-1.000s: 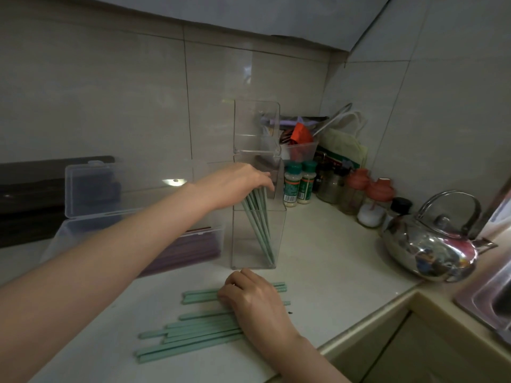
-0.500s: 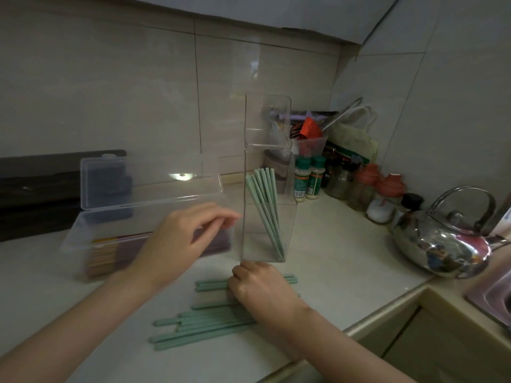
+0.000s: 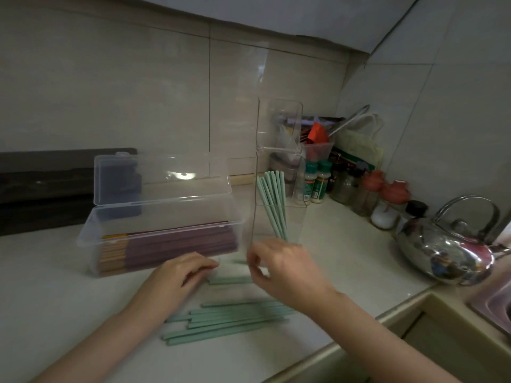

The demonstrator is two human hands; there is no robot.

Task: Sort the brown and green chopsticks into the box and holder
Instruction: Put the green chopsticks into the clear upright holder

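Observation:
A clear box [image 3: 166, 208] with its lid up stands at the left and holds several brown chopsticks [image 3: 179, 244] lying flat. To its right a tall clear holder [image 3: 297, 225] has several green chopsticks [image 3: 272, 200] leaning inside. More green chopsticks [image 3: 226, 322] lie loose on the counter near the front edge. My right hand [image 3: 287, 269] is raised in front of the holder, its fingers pinched on the right end of a blurred green pair [image 3: 229, 280]. My left hand [image 3: 179, 277] curls over the left end of that pair; its grip is hidden.
Spice bottles [image 3: 318, 183], jars [image 3: 387, 200] and a bag fill the back right corner. A shiny steel kettle [image 3: 448, 252] sits at the right next to a sink [image 3: 495, 305]. A dark stove [image 3: 41, 189] lies behind the box on the left.
My left hand left the holder, where green chopsticks now stand, and came down to the counter. My right hand lifted off the loose pile and pinched a green pair.

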